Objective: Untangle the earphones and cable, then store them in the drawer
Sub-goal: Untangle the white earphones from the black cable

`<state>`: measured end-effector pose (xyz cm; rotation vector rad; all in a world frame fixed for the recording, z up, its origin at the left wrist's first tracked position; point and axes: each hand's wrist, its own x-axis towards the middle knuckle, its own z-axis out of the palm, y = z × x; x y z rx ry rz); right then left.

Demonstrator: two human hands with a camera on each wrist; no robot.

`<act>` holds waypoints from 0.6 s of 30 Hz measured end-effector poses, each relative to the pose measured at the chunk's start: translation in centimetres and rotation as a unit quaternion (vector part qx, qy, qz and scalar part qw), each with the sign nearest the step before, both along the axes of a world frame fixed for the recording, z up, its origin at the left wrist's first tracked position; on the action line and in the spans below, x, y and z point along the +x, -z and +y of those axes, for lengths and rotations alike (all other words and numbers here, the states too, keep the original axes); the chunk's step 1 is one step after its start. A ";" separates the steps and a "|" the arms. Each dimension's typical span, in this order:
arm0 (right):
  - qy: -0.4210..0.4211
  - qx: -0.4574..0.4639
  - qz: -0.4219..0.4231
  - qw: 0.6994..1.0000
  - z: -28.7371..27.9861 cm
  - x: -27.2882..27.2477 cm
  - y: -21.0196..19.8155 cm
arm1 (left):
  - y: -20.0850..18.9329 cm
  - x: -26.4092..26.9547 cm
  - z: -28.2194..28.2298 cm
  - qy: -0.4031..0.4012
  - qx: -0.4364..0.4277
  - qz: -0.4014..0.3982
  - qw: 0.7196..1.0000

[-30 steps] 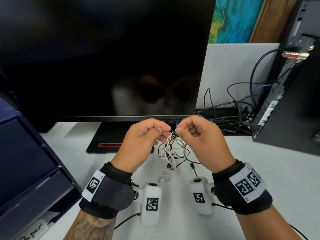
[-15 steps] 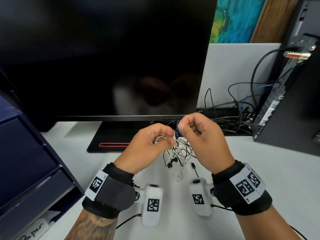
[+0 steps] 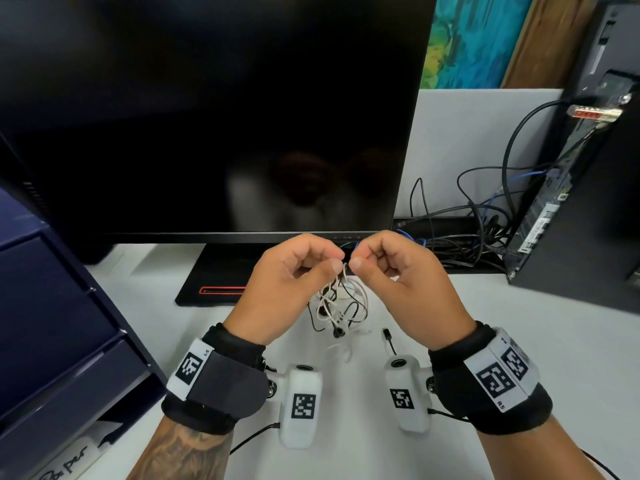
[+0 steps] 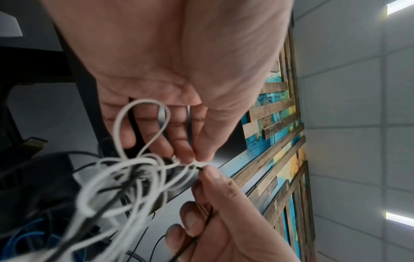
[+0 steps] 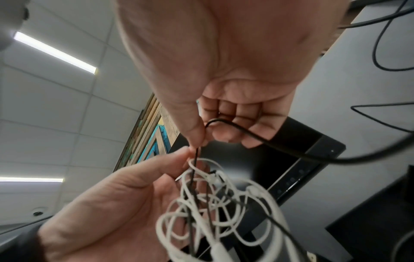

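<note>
A tangle of white earphones (image 3: 330, 308) and a thin black cable (image 3: 355, 306) hangs above the white desk, between my two hands. My left hand (image 3: 337, 266) pinches a white earphone wire (image 4: 197, 164) at the top of the tangle with thumb and fingertips. Right beside it, my right hand (image 3: 355, 263) pinches the black cable (image 5: 268, 141) between thumb and forefinger. The white loops (image 5: 212, 203) dangle below both pinches, with black strands threaded through them. A black plug (image 3: 386, 336) and a white earbud (image 3: 341, 351) reach the desk. The dark blue drawer unit (image 3: 52, 323) stands at the left, its drawers shut.
A large dark monitor (image 3: 207, 116) on a black stand (image 3: 214, 282) fills the back. A black computer tower (image 3: 588, 202) stands at the right, with a heap of black and blue cables (image 3: 467, 237) beside it. A paper with handwriting (image 3: 65, 462) lies under the drawer unit.
Both hands stayed close together at the top of the tangle and shifted their pinches. The hanging loops bunched up, then spread again, and the dangling ends swung.
</note>
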<state>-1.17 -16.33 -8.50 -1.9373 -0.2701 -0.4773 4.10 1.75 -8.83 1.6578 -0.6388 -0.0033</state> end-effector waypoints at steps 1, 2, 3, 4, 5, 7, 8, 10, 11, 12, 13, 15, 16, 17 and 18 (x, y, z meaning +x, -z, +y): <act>-0.007 -0.002 0.000 1.000 0.2 0.0 0.1 | 0.0 0.0 0.1 0.000 0.002 -0.004 1.000; -0.012 -0.002 -0.002 1.000 0.5 0.0 0.2 | 0.0 0.0 0.1 0.001 0.000 -0.005 1.000; -0.012 -0.001 -0.004 1.000 0.7 0.0 0.2 | 0.0 0.0 0.1 0.003 -0.006 0.000 1.000; -0.011 0.002 -0.007 1.000 0.8 0.0 0.3 | 0.0 0.1 0.2 0.003 -0.012 0.007 1.000; -0.009 0.007 -0.009 1.000 0.8 0.1 0.4 | 0.0 0.2 0.4 0.001 -0.014 0.009 1.000; -0.005 0.020 -0.008 1.000 0.7 0.2 0.4 | -0.1 0.5 0.7 0.006 0.005 0.007 1.000; -0.002 0.025 -0.008 1.000 0.5 0.2 0.4 | -0.1 0.6 0.9 0.019 0.020 0.011 1.000; 0.002 0.033 -0.010 0.999 0.4 0.2 0.3 | -0.1 0.5 1.1 0.049 0.054 0.027 0.997; 0.002 0.037 -0.010 0.999 0.4 0.2 0.2 | -0.1 0.4 1.1 0.057 0.071 0.028 0.995; 0.000 0.040 -0.010 0.999 0.5 0.2 0.2 | 0.0 0.3 1.0 0.056 0.085 0.018 0.995; -0.002 0.041 -0.010 0.999 0.6 0.2 0.2 | 0.1 0.3 0.9 0.051 0.095 0.005 0.994; -0.003 0.038 -0.009 0.999 0.7 0.1 0.2 | 0.2 0.2 0.6 0.038 0.097 -0.008 0.995; -0.001 0.036 -0.008 0.999 0.6 0.1 0.2 | 0.2 0.2 0.5 0.033 0.089 -0.007 0.995; 0.001 0.032 -0.007 0.999 0.5 0.2 0.2 | 0.2 0.1 0.4 0.029 0.077 -0.002 0.997; 0.001 0.027 -0.004 1.000 0.4 0.2 0.2 | 0.1 0.1 0.4 0.027 0.063 0.003 0.998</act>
